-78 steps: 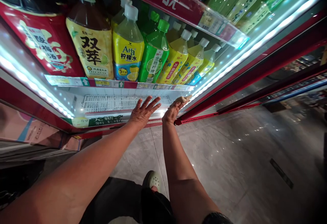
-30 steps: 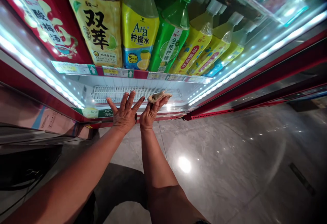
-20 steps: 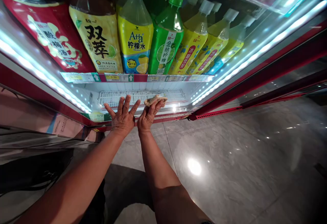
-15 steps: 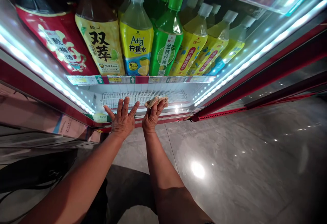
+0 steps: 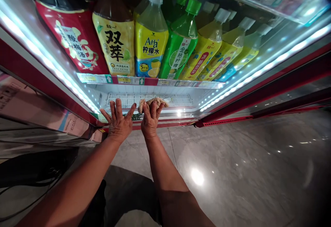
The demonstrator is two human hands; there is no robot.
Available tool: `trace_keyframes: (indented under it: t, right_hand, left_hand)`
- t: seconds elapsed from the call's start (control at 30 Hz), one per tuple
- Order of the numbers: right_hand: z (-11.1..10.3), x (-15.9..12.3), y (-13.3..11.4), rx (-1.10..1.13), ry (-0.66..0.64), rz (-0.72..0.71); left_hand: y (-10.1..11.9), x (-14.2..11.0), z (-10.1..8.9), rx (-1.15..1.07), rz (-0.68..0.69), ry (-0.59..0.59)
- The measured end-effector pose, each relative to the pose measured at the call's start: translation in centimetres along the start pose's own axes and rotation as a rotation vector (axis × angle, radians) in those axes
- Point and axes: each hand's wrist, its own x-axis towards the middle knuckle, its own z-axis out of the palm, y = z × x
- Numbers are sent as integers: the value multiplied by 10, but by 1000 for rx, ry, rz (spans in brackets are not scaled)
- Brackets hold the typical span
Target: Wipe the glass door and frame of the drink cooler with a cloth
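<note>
My right hand holds a crumpled beige cloth at the front edge of the fridge's bottom, its fingers over the cloth. To its left, my left hand is spread with its fingers stretched out and nothing in them, lying against the same front edge. Behind both hands lies a white wire rack in the bottom of the lit fridge.
Above my hands, a shelf edge with price labels carries several drink bottles, among them a green bottle and a red-labelled bottle. Cardboard boxes stand left. Grey tiled floor lies at the right.
My right hand has shifted slightly left with the cloth, which now spreads wider under the fingers. My left hand has also moved a little left. The camera view has turned slightly.
</note>
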Motion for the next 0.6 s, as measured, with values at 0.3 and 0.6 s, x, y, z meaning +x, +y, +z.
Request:
trace_keyframes:
  t: [0.3,0.6]
  right_hand:
    - [-4,7,-17,-5,-14,-123]
    - [8,-9,-34,19,-91,-197]
  left_hand:
    - [-13,-8,-2,-16,-28,42]
    - [-31,-10,-12,49,-9,114]
